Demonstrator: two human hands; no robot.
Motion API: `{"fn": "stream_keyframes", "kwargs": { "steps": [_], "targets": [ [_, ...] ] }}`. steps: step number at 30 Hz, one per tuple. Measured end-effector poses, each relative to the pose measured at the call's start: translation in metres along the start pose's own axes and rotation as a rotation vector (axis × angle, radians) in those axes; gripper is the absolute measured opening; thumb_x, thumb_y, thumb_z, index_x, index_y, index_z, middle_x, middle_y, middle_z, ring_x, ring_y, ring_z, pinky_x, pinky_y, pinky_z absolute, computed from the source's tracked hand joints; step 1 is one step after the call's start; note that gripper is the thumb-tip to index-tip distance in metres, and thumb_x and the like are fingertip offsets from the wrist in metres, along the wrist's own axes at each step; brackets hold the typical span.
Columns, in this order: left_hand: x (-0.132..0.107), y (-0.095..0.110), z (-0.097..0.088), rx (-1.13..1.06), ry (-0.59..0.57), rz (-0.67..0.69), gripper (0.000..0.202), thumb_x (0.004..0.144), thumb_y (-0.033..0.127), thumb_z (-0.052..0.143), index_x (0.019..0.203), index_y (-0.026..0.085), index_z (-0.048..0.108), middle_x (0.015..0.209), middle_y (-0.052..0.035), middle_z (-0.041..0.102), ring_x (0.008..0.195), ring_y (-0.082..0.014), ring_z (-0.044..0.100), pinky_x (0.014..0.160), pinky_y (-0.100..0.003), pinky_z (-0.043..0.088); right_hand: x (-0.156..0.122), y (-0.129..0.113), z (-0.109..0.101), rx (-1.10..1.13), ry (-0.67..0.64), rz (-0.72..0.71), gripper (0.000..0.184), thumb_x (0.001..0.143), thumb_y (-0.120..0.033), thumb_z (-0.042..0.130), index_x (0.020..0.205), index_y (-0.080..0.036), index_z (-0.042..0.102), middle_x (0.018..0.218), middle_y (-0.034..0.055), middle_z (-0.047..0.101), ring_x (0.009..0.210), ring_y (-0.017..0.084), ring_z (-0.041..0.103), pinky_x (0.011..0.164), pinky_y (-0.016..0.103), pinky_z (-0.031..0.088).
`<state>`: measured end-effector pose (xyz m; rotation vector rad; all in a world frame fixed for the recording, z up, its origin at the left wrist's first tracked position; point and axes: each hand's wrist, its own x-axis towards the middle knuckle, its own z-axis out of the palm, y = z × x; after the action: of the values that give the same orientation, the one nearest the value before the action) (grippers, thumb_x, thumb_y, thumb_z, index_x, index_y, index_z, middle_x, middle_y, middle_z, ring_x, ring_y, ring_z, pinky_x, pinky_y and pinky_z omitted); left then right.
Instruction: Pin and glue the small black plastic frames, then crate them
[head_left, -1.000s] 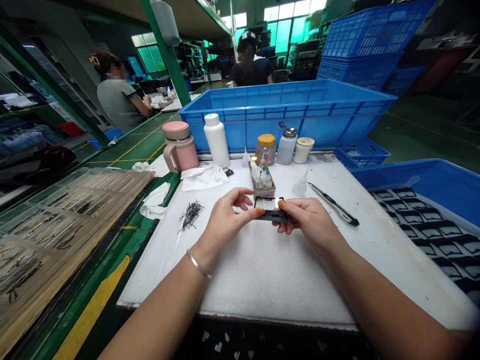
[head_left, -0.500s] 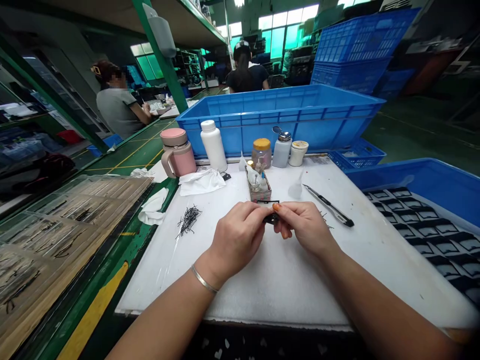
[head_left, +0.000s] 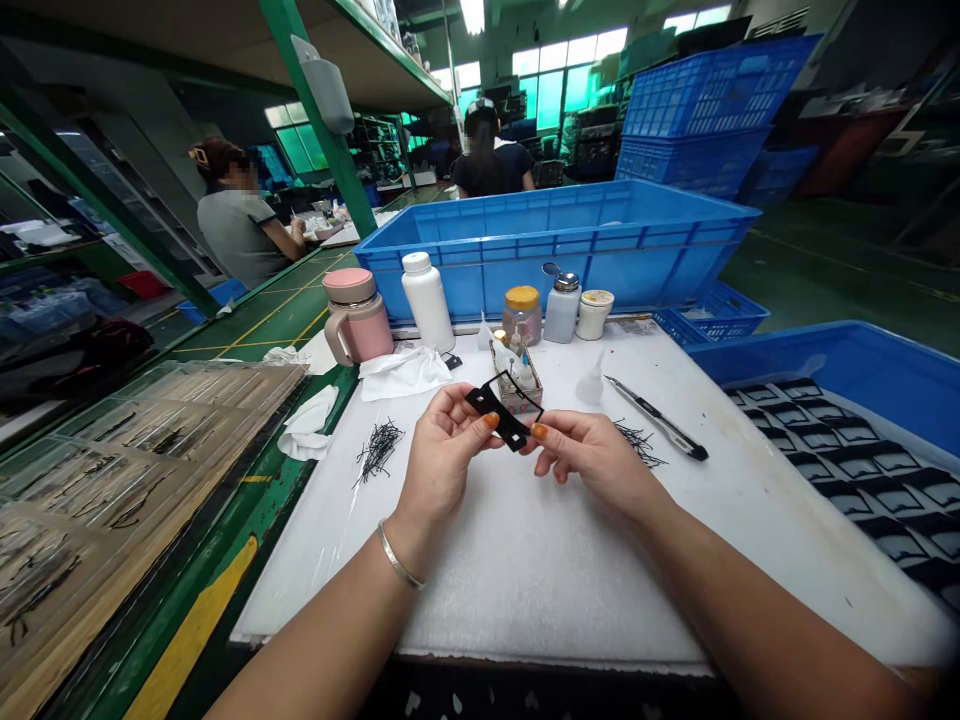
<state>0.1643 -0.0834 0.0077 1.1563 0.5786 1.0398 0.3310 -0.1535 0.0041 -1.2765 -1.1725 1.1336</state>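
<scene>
Between my hands is a small black frame [head_left: 496, 417], tilted, with a wide flat band pierced by small square holes and a thin open outline behind it. My left hand [head_left: 450, 450] pinches the band between thumb and fingers. At the right end, my right hand [head_left: 589, 455] closes thumb and fingertips on the frame's edge. One pile of thin black strips [head_left: 380, 450] lies left of my hands. Another pile of black strips [head_left: 639, 443] lies to the right, partly behind my right hand. Beyond the frame stands a small box of bottles [head_left: 517, 375].
A utility knife [head_left: 660, 420] lies at right, near a blue bin of similar black frames [head_left: 847, 430]. Along the back stand a pink mug [head_left: 364, 315], a white bottle [head_left: 427, 300], a pump bottle [head_left: 562, 308] and a large blue crate [head_left: 555, 250]. Co-workers sit farther off.
My left hand has turned so its thumb and fingers show, and the black frame is now tilted up into view. My right hand has shifted slightly, uncovering more of the right-hand strips.
</scene>
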Motion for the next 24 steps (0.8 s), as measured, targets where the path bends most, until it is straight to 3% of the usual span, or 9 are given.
{"fn": "stream_keyframes", "kwargs": {
  "steps": [2, 6, 15, 24],
  "targets": [
    [-0.0005, -0.0019, 0.0007, 0.030, -0.022, -0.039, 0.035, 0.073, 0.023, 0.075, 0.101, 0.020, 0.053, 0.090, 0.0012, 0.062, 0.075, -0.0091, 0.060, 0.065, -0.020, 0.053, -0.0006, -0.0010, -0.0011, 0.020, -0.018, -0.014, 0.035, 0.083, -0.048, 0.062, 0.075, -0.014, 0.066, 0.072, 0.0050, 0.066, 0.056, 0.011, 0.058, 0.048, 0.020, 0.040],
    [-0.0014, -0.0014, 0.0010, 0.186, -0.108, -0.126, 0.030, 0.074, 0.026, 0.073, 0.099, 0.016, 0.061, 0.088, -0.0027, 0.067, 0.078, -0.0131, 0.064, 0.067, -0.022, 0.053, -0.0026, -0.0019, -0.0045, 0.005, 0.088, -0.065, 0.032, 0.084, -0.041, 0.060, 0.065, -0.015, 0.063, 0.056, 0.0011, 0.060, 0.050, 0.010, 0.053, 0.048, 0.021, 0.039],
    [-0.0013, 0.0007, -0.0010, 0.317, -0.213, -0.230, 0.025, 0.079, 0.033, 0.068, 0.093, 0.013, 0.070, 0.087, -0.0088, 0.072, 0.086, -0.0194, 0.067, 0.067, -0.024, 0.051, -0.0074, -0.0045, -0.0073, -0.262, 0.211, -0.149, 0.029, 0.085, -0.030, 0.056, 0.059, -0.017, 0.059, 0.050, -0.0018, 0.056, 0.048, 0.010, 0.050, 0.051, 0.023, 0.038],
    [-0.0026, 0.0029, -0.0009, 0.286, -0.199, -0.162, 0.023, 0.080, 0.032, 0.067, 0.092, 0.012, 0.070, 0.088, -0.0098, 0.072, 0.084, -0.0190, 0.067, 0.064, -0.023, 0.049, -0.0080, -0.0065, -0.0060, -0.215, 0.190, -0.200, 0.022, 0.084, -0.032, 0.060, 0.069, -0.016, 0.065, 0.056, -0.0010, 0.058, 0.049, 0.011, 0.052, 0.049, 0.023, 0.040]
  ]
}}
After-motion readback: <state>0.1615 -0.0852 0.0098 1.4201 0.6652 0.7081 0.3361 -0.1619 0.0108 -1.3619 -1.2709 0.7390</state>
